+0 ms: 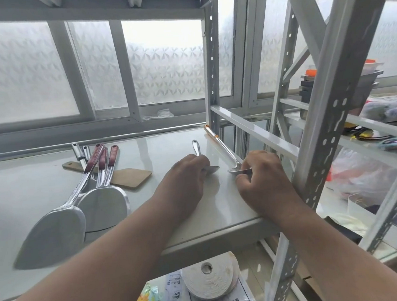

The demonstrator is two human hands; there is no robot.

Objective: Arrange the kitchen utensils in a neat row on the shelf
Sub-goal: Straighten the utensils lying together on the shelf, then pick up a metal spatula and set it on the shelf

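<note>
Spoons lie on the shelf (145, 152), right of the spatulas (78, 207). My left hand (183, 182) pinches one spoon (196, 148); my right hand (259, 181) pinches the ladle (228, 151) at its bowl.

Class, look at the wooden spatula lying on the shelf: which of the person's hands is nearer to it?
Left. The left hand rests just right of the wooden spatula, over a small spoon. The right hand lies further right, holding a ladle near the shelf edge.

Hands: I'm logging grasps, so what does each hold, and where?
Left hand holds a spoon at its bowl end; right hand holds a ladle at its bowl.
</note>
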